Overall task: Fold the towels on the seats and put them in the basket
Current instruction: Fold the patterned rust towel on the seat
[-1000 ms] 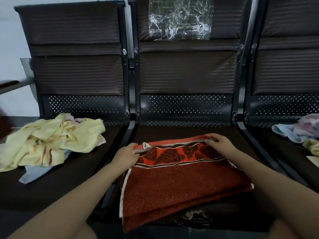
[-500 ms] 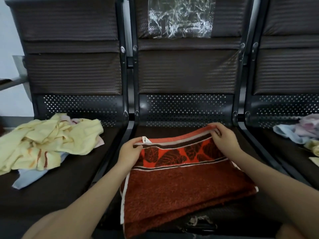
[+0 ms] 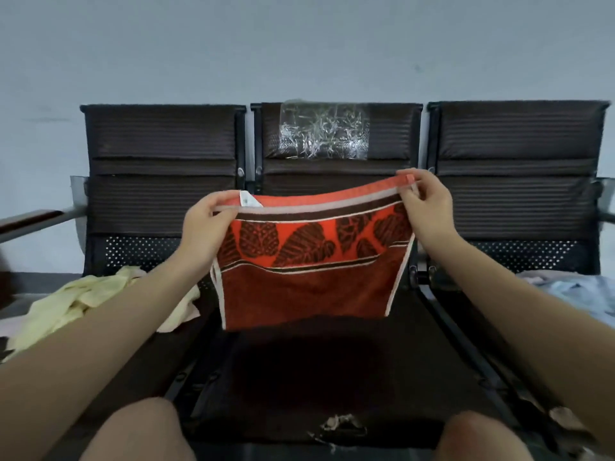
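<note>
A rust-red towel (image 3: 309, 287) with an orange leaf-pattern band hangs in the air above the middle seat (image 3: 319, 371). My left hand (image 3: 204, 227) pinches its top left corner beside a white label. At the top right corner my right hand (image 3: 427, 207) pinches the striped hem. The towel is doubled over and its lower edge hangs just above the seat. No basket is in view.
A crumpled yellow towel (image 3: 76, 304) lies on the left seat. Pale blue and pink cloths (image 3: 579, 291) lie on the right seat. Three dark seat backs stand against a grey wall, with armrests at both ends. My knees show at the bottom edge.
Both hands have lifted the red towel off the middle seat, so it now hangs upright. The camera has tilted up and pulled back, bringing the wall into view.
</note>
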Tool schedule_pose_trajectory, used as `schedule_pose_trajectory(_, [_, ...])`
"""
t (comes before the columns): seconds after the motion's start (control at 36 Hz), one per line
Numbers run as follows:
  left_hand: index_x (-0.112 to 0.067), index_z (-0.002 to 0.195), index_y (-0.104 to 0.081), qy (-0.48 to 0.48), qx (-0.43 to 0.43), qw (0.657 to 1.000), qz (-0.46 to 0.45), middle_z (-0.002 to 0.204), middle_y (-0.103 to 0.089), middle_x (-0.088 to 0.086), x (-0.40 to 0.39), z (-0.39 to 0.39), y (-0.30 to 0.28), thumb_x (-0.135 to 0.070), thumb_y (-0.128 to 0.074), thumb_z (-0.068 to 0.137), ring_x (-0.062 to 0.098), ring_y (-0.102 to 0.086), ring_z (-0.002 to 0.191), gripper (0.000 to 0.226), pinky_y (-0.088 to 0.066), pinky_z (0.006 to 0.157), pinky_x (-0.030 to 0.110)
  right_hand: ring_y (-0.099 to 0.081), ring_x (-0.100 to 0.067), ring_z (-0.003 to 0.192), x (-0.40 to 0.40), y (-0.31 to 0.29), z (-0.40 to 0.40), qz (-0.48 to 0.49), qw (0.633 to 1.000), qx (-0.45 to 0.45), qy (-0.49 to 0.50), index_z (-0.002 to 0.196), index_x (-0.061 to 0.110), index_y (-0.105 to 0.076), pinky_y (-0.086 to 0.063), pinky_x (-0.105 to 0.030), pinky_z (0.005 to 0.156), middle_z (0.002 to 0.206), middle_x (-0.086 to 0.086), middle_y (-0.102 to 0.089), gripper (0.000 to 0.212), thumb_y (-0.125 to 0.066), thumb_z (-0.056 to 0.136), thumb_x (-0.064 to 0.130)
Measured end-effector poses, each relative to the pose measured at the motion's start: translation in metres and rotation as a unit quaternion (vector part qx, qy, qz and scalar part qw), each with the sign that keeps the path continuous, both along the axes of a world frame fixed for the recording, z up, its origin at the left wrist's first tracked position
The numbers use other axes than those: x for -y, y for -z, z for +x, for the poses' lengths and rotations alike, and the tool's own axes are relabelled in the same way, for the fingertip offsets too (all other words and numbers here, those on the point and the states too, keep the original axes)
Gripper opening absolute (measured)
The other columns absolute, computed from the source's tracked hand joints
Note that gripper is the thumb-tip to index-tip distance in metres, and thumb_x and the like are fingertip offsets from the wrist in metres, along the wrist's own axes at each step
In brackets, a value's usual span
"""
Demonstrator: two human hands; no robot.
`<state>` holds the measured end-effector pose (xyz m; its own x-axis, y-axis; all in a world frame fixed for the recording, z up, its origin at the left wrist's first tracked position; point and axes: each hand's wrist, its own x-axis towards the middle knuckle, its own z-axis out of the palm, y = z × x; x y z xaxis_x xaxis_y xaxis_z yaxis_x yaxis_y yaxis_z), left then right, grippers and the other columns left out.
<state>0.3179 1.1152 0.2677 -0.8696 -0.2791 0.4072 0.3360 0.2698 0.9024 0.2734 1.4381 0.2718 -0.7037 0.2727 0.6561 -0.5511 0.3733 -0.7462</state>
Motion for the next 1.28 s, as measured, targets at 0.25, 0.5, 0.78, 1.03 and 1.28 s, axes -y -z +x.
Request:
schedule_pose_trajectory(0.25, [-0.022,0.098,-0.073,0.062,0.04,0.974,0.214,0.081,-0.071,0.002,0.006,0.013,-0.047,-0.004,-0.054,0.084,0.01,-0.065,0.064,0.029,-0.053,0.058,0.023,-0.059,-0.01,0.059,0.003,-0.044,0.038,-0.18,0.967,0.077,-0.163,0.086,0.016,-0.072,-0.053,-0.021,0.058,0.074,-0.003,-0.065,0.028,-0.052,0.088,-0.002])
schedule_pose_trajectory(0.5, [-0.011,0.112,-0.069,0.049,0.198,0.972,0.118,0.1,-0.07,0.013,0.021,-0.018,0.02,0.004,-0.053,0.088,0.015,-0.064,0.069,0.032,-0.055,0.061,0.026,-0.066,-0.011,0.057,-0.013,0.01,0.005,-0.091,0.954,0.24,-0.154,0.1,0.01,-0.07,-0.056,-0.023,0.057,0.068,0.001,-0.071,0.025,-0.054,0.089,-0.005])
schedule_pose_trajectory(0.78, [-0.011,0.113,-0.068,0.025,0.262,0.965,-0.015,0.107,-0.069,0.01,0.033,-0.056,0.123,0.002,-0.065,0.083,0.018,-0.067,0.082,0.032,-0.055,0.069,0.022,-0.065,-0.018,0.071,-0.003,0.131,-0.035,-0.022,0.928,0.357,-0.104,0.112,0.005,-0.067,-0.057,-0.028,0.069,0.083,-0.004,-0.068,0.025,-0.054,0.093,-0.003])
schedule_pose_trajectory(1.03, [-0.012,0.116,-0.067,0.016,0.211,0.972,-0.099,0.109,-0.067,0.001,0.018,-0.126,0.147,-0.003,-0.068,0.083,0.011,-0.062,0.092,0.034,-0.048,0.078,0.018,-0.067,-0.022,0.076,0.001,0.159,-0.088,-0.08,0.932,0.352,-0.029,0.095,0.012,-0.069,-0.058,-0.037,0.082,0.093,-0.011,-0.07,0.015,-0.056,0.094,0.004])
schedule_pose_trajectory(1.28, [-0.021,0.152,-0.021,-0.036,0.348,0.862,-0.366,0.144,-0.034,0.023,0.011,-0.141,0.218,-0.029,-0.056,0.091,0.042,-0.033,0.132,0.071,-0.034,0.105,0.042,-0.057,-0.032,0.1,-0.009,0.214,-0.105,0.097,0.858,0.497,0.086,0.126,0.003,-0.054,-0.045,-0.037,0.084,0.116,-0.018,-0.061,0.044,-0.057,0.09,0.029])
